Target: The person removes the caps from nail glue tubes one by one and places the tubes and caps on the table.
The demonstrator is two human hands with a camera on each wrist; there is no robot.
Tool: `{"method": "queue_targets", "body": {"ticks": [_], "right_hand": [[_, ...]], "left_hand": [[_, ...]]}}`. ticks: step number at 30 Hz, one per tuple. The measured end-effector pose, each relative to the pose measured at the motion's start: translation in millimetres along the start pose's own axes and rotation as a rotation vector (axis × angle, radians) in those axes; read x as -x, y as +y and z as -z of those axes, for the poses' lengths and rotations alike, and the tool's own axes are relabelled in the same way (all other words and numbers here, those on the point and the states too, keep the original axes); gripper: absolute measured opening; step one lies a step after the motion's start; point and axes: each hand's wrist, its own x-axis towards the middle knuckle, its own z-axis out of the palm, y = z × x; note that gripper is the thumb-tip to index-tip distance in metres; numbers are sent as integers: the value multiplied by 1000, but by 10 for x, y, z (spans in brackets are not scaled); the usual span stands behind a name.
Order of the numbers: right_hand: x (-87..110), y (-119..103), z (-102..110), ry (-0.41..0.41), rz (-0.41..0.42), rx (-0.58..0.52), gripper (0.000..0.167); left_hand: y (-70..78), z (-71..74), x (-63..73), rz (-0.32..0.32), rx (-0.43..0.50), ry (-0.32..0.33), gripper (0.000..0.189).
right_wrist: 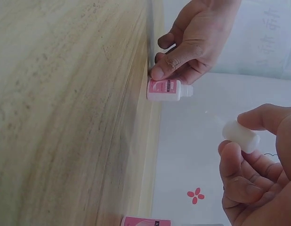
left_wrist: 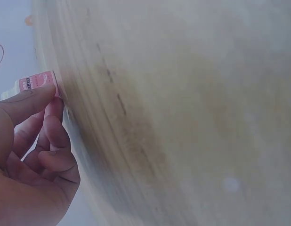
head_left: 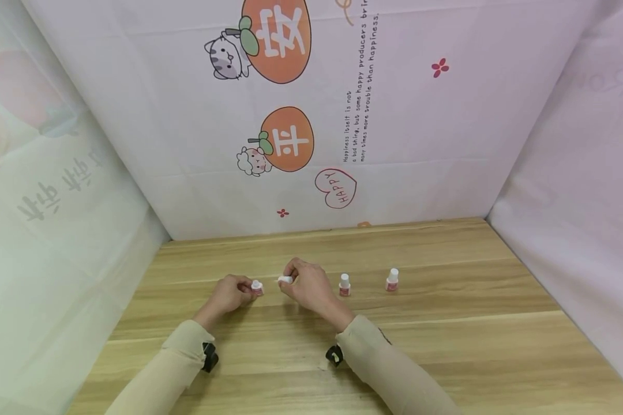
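My left hand (head_left: pixel 231 293) pinches a small bottle (right_wrist: pixel 163 90) with a pink label between thumb and fingers, low at the wooden table. Its narrow white neck shows uncapped in the right wrist view. In the left wrist view the thumb covers part of the pink label (left_wrist: pixel 38 80). A white cap (right_wrist: pixel 241 136) is held between the thumb and fingertips of my right hand (head_left: pixel 310 285), a short way to the right of the bottle and apart from it.
Two more capped bottles with pink labels stand upright to the right of my right hand, a nearer one (head_left: pixel 345 285) and a farther one (head_left: pixel 392 280). A printed white cloth (head_left: pixel 405 127) rises behind the table (head_left: pixel 446 346), with white cloth at both sides.
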Motion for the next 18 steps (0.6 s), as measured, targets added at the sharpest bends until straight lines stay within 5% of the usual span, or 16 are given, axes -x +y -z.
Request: {"method": "queue_targets", "body": {"ticks": [18], "right_hand": [[4,-117,-56,-39,-31,48,15]], "left_hand": [[-82,83,-46,23,-56,17,19]]}}
